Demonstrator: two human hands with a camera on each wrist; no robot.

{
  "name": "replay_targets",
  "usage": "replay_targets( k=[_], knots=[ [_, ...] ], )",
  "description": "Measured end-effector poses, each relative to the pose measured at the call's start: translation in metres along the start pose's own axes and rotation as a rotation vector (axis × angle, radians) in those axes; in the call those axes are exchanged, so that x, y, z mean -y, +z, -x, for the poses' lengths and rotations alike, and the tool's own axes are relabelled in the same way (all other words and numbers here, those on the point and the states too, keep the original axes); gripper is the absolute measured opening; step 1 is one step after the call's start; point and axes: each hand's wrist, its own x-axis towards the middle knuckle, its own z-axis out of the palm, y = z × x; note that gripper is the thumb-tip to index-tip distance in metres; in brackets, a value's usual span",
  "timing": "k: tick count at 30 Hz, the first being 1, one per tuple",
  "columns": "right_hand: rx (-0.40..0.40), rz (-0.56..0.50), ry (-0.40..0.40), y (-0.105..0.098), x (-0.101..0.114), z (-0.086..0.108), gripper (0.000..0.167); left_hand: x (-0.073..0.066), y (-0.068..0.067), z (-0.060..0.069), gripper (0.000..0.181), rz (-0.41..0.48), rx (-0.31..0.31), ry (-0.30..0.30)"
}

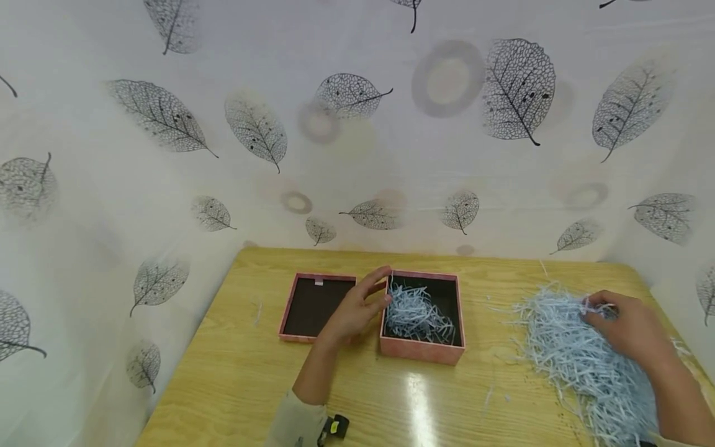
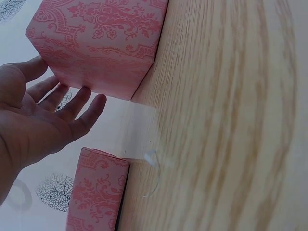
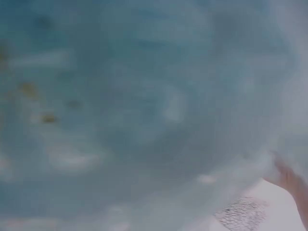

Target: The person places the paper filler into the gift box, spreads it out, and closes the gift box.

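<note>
A pink patterned box [image 1: 422,351] stands on the table with some pale blue shredded paper [image 1: 416,313] inside, mostly toward its left. My left hand [image 1: 354,315] is at the box's left side, fingers extended. In the left wrist view, the fingertips of that hand [image 2: 48,113] touch the box wall [image 2: 96,53]. On the right lies a large heap of the same shredded paper [image 1: 581,366]. My right hand [image 1: 634,326] pinches some strands at the heap's upper edge between thumb and fingers. Blurred blue paper [image 3: 144,106] fills most of the right wrist view.
The box's lid [image 1: 318,307], dark inside and lying inner side up, is left of the box. Loose paper strands [image 1: 488,397] are scattered on the wooden table [image 1: 223,372]. A white curtain [image 1: 357,155] with leaf prints surrounds the table's back and sides.
</note>
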Motion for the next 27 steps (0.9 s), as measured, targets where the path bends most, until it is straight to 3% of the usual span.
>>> replay_targets(
  k=[4,10,17,22,27],
  knots=[
    [-0.103,-0.042,0.038,-0.010,0.016,0.003,0.027,0.000,0.000,0.000,0.063,-0.001,-0.001,-0.003],
    [-0.195,-0.070,0.087,-0.035,0.046,0.007,0.034,0.001,0.001,0.000,0.061,0.009,-0.005,-0.007],
    [-0.315,-0.115,0.075,-0.056,0.070,0.008,0.034,0.002,0.000,0.000,0.061,0.015,-0.012,-0.001],
    [-0.446,-0.199,0.025,-0.069,0.078,0.009,0.017,0.003,0.000,0.000,0.062,0.015,-0.005,-0.005],
    [-0.547,-0.392,0.010,-0.083,0.092,0.006,0.050,0.002,0.001,0.000,0.062,0.016,-0.005,0.001]
  ],
)
